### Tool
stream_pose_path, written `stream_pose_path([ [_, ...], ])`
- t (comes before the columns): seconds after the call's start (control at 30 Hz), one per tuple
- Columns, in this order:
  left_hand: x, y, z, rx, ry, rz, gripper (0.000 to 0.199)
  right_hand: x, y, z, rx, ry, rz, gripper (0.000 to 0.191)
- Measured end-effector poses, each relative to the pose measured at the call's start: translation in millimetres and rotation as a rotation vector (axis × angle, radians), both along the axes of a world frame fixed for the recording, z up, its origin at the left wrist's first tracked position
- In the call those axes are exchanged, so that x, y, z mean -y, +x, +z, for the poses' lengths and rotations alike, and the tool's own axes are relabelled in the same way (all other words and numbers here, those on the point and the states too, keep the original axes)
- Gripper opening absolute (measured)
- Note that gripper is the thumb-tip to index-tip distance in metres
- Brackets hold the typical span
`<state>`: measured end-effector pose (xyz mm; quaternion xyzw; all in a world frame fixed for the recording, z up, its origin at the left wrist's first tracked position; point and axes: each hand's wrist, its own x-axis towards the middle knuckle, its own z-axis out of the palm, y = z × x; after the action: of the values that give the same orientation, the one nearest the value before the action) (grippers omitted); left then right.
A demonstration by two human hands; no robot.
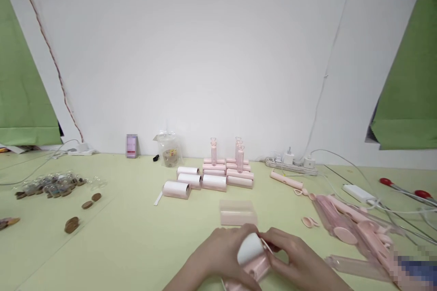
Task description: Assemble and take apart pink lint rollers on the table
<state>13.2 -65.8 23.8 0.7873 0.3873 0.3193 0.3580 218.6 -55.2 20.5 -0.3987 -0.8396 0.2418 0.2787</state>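
Near the front edge of the table, my left hand [220,252] wraps around a pink and white tube-shaped piece [251,249], which is tilted. Its upper part is smooth white and its lower part shiny pink. My right hand [290,252] is closed at the piece's right edge, fingers touching a thin pale strip [267,246]. A clear pinkish plastic sleeve [238,213] lies just beyond my hands. Farther back are similar pink and white pieces [176,189] in rows, with several upright pink tubes [214,153] behind them.
Pink tubes and spoon-like parts [344,235] lie heaped at the right. A power strip [290,165], cables and red-handled tools [385,182] are beyond. Brown discs [71,225] and small clear-wrapped items [54,184] lie left. A clear bag [170,150] stands by the wall.
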Motion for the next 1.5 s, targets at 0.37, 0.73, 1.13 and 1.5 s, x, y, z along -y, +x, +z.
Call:
stream_pose_path([
  [0.37,-11.5,26.1,-8.1,0.403,-0.541,0.189,0.053,-2.4,-3.0,-2.7,-0.124,-0.028,-0.201,0.019],
  [0.73,-8.2,37.0,-11.3,0.524,-0.680,0.180,0.049,6.1,-12.9,2.6,-0.071,-0.139,-0.341,0.006],
  [1.13,-5.4,36.6,-10.6,0.452,-0.652,0.075,0.049,4.5,-12.8,4.8,0.032,-0.133,-0.367,0.007],
  [1.5,-7.9,8.8,0.3,-0.217,-0.281,0.049,0.094,4.8,-7.7,2.1,0.071,-0.118,-0.203,0.022],
])
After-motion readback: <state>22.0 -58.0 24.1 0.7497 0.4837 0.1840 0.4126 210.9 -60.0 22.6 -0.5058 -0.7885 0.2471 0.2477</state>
